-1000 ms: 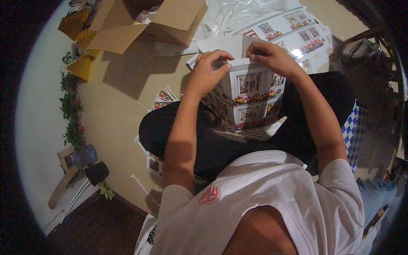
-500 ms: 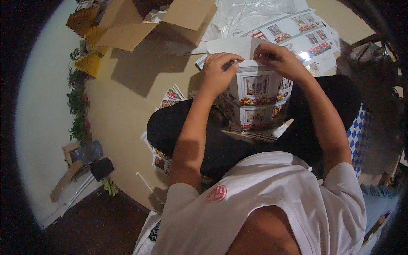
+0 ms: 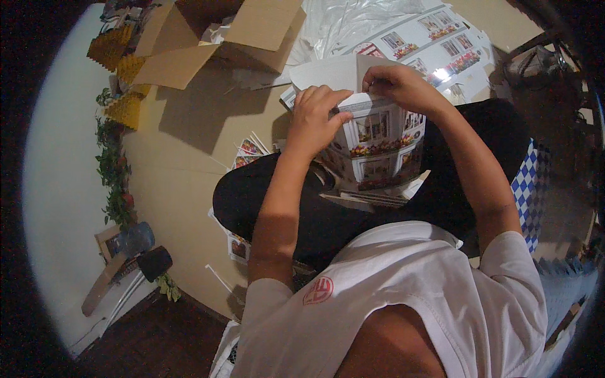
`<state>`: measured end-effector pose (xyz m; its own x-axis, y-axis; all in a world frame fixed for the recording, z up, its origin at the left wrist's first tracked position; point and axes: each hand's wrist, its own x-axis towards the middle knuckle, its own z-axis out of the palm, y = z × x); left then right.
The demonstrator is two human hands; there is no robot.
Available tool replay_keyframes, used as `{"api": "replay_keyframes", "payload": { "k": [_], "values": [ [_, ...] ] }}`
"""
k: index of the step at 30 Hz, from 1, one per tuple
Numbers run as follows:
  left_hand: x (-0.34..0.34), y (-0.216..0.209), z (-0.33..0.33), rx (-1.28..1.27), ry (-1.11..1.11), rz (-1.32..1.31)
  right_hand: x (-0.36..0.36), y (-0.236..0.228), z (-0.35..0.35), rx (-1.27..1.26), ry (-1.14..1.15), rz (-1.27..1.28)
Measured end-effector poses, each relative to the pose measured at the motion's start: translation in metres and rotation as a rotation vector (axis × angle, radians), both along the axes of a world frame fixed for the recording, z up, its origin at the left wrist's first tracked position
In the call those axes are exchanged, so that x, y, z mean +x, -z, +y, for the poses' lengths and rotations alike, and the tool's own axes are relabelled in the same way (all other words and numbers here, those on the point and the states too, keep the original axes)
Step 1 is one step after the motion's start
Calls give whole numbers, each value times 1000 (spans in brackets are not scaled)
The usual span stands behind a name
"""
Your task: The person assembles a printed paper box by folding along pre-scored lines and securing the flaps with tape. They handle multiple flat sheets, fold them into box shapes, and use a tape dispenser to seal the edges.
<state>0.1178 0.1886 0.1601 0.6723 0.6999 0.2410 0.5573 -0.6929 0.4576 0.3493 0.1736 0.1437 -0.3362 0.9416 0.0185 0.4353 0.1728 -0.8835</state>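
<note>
Between my thighs stands a folded printed card piece (image 3: 377, 170), like the walls of a model house, with windows and flower boxes on its faces. Its top is open, and a plain white panel (image 3: 328, 74) rises at the back. My left hand (image 3: 315, 120) grips the upper left edge, thumb on the front face and fingers over the top. At the top right edge is my right hand (image 3: 400, 87), its fingers curled down at the rim; the fingertips are partly hidden, so any small part in them cannot be made out.
Flat printed sheets (image 3: 435, 38) lie beyond the hands on crumpled clear plastic (image 3: 353, 19). An open cardboard box (image 3: 252, 28) stands at the far left. Printed scraps (image 3: 249, 151) lie beside my left knee. Brown strips (image 3: 372, 200) lie under the card piece.
My left thumb has slid down onto the front face, away from the top edge. My right hand stays at the rim with its fingers curled. The whole view has shifted slightly.
</note>
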Motion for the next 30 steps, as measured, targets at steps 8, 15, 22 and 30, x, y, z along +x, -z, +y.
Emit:
{"api": "replay_keyframes", "payload": {
  "k": [8,15,22,30],
  "values": [
    [2,3,0,56,31,41,3,10,11,-18,-17,-125],
    [4,3,-3,112,49,55,5,12,17,-49,-89,-198],
    [6,-3,-5,71,51,89,8,11,25,-166,-208,-264],
    [18,3,-15,195,90,150,3,13,22,-223,-236,-211]
  ]
}}
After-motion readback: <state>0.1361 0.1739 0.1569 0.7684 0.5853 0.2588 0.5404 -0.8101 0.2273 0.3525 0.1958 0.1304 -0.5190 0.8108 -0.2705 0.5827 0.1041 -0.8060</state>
